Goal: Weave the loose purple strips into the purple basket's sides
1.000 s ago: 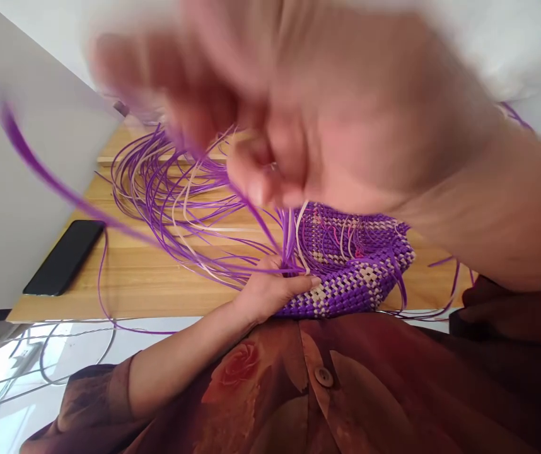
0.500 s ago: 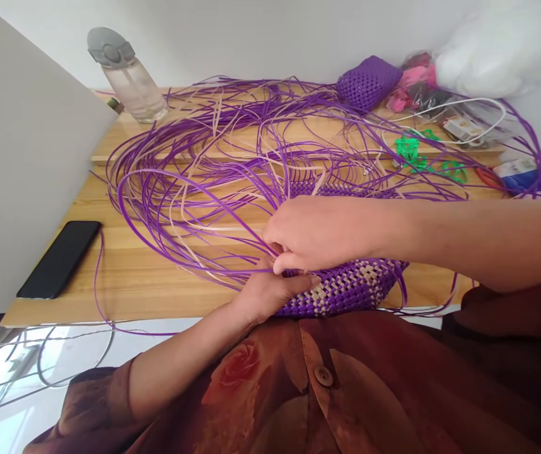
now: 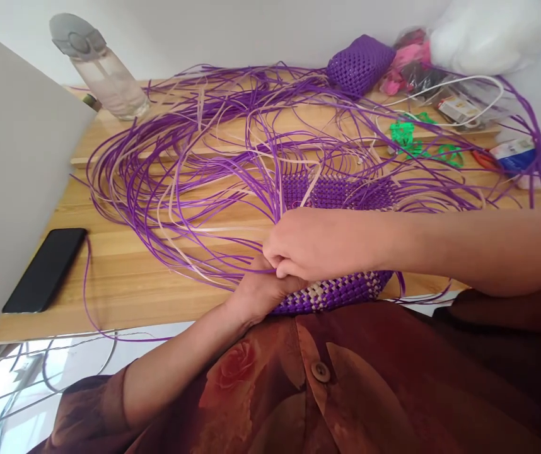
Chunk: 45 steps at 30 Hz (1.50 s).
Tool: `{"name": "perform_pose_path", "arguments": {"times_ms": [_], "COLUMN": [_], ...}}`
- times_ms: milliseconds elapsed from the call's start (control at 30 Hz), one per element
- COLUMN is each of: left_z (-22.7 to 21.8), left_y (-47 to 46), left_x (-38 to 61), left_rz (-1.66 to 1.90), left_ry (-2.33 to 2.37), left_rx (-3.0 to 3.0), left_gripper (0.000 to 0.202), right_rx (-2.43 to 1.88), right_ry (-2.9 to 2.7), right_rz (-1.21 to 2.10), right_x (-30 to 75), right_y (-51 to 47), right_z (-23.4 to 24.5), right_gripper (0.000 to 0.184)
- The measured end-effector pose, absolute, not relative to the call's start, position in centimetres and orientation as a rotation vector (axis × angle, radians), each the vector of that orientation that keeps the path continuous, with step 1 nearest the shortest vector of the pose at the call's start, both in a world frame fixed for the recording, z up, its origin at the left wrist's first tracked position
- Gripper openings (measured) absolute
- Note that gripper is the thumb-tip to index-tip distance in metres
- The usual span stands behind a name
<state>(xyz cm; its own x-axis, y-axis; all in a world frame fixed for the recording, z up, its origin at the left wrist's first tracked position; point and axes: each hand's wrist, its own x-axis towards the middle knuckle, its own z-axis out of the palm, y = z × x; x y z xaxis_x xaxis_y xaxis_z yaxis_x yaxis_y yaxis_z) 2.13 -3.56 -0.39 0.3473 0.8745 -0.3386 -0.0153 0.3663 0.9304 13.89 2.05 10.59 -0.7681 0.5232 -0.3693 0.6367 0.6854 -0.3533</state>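
A purple and beige woven piece [image 3: 331,291] made of plastic strips lies at the table's front edge, against my shirt. My left hand [image 3: 258,289] is closed on its left end; my right hand covers part of the thumb and fingertips. Directly above it, my right hand [image 3: 299,243] is curled with fingers pressed together where loose purple strips [image 3: 214,268] come out of the weave. Its fingertips pinch at these strips, though the exact strip is hidden. Behind my right forearm shows more purple weaving [image 3: 341,189] with beige along its edge, partly covered by long strips.
Long purple and beige strips sprawl over the wooden table [image 3: 123,284]. A water bottle [image 3: 104,75] and black phone [image 3: 46,270] stand and lie at left. Farther back are a purple woven form [image 3: 360,66], green plastic pieces [image 3: 403,135], a white cable [image 3: 478,79] and bags.
My right hand has closed up and now covers more of the left thumb. The big arched purple loop at left has dropped lower. The whole view has shifted slightly.
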Motion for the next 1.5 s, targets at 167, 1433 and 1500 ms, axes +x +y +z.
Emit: {"name": "perform_pose_path", "arguments": {"times_ms": [167, 1433, 1500], "left_z": [-0.3, -0.2, -0.2], "left_y": [-3.7, -3.6, -3.6], "left_x": [1.7, 1.7, 1.6], "left_rz": [0.647, 0.549, 0.551], "left_ry": [1.086, 0.977, 0.966], "left_rx": [0.929, 0.645, 0.672], "left_gripper": [0.029, 0.010, 0.009], "right_rx": [0.942, 1.702, 1.782], "right_ry": [2.646, 2.820, 2.699], "right_rz": [-0.738, -1.195, -1.256], "right_x": [14.7, 21.3, 21.7], "right_y": [2.0, -3.1, -3.6], "right_z": [9.1, 5.5, 5.3], "right_gripper": [0.013, 0.027, 0.026]}}
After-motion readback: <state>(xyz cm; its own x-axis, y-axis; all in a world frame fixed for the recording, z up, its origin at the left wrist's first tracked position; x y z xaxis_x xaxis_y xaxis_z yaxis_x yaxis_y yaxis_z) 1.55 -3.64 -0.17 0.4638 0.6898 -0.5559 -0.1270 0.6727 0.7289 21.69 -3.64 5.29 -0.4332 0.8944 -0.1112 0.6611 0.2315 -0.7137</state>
